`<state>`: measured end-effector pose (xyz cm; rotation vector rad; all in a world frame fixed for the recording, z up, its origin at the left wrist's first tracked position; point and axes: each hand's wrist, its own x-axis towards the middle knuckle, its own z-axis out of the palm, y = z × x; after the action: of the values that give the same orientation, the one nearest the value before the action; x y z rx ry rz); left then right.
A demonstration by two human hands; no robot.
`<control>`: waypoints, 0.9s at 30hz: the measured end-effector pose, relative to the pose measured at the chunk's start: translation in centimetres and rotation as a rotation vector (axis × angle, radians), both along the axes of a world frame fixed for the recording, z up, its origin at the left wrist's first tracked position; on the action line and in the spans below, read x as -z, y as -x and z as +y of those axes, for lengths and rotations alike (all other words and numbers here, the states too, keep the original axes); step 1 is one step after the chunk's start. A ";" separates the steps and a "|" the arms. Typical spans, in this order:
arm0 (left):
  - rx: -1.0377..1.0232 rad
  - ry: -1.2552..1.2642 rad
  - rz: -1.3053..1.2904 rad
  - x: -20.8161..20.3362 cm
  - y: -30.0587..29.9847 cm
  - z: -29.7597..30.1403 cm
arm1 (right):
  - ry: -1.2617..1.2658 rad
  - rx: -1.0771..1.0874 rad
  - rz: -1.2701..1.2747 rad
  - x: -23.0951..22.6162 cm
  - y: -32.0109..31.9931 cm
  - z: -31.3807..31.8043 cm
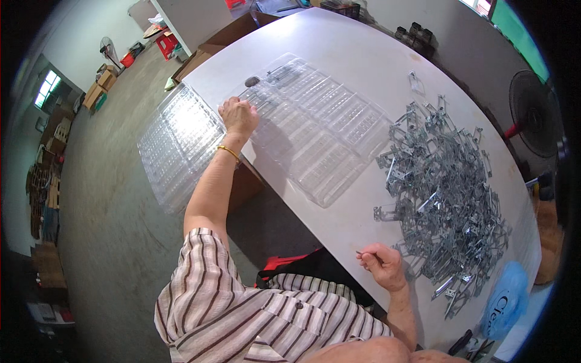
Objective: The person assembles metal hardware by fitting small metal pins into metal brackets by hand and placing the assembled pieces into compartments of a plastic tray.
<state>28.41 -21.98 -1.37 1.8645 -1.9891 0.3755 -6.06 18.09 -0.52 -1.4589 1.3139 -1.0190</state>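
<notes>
My left hand (238,115) reaches out and presses, fingers curled, on the near-left edge of a clear plastic compartment tray (321,127) lying on the white table (351,54). A second clear tray (175,145) hangs past the table's left edge beside that hand. My right hand (382,264) rests near the table's front edge, pinching a small thin metal piece (362,253). Just right of it spreads a large heap of shiny metal clips (445,193).
A blue plastic bag (507,299) lies at the table's near right corner. A floor fan (535,115) stands to the right. Cardboard boxes (209,48) and a red stool (166,43) sit on the concrete floor beyond the table's left end.
</notes>
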 end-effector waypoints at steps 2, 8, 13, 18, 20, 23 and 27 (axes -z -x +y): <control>0.019 0.017 -0.030 0.2 0.1 -0.2 | 0.001 0.012 -0.019 0.0 -0.1 0.1; 0.035 0.007 -0.182 0.3 -0.8 -1.8 | 0.006 0.044 0.010 0.7 0.3 -0.1; 0.335 0.352 -0.036 -4.7 3.5 3.9 | 0.085 0.012 -0.002 -0.2 0.5 -0.9; 0.830 0.212 0.269 -10.5 14.2 14.8 | 0.049 0.017 -0.012 0.5 1.0 0.2; 1.069 -0.063 0.509 -12.5 16.9 19.7 | -0.038 0.005 -0.184 0.7 0.4 0.3; 1.575 -0.652 0.857 -15.2 20.2 25.9 | 0.129 0.006 0.108 -0.4 -0.1 0.3; 1.746 -1.271 1.017 -17.8 23.9 34.6 | -0.018 -0.021 -0.015 0.6 0.6 -0.1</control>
<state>4.55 12.60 16.38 -0.2599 -2.0602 -2.0428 -6.65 18.01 -1.11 -1.4456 1.2913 -1.0006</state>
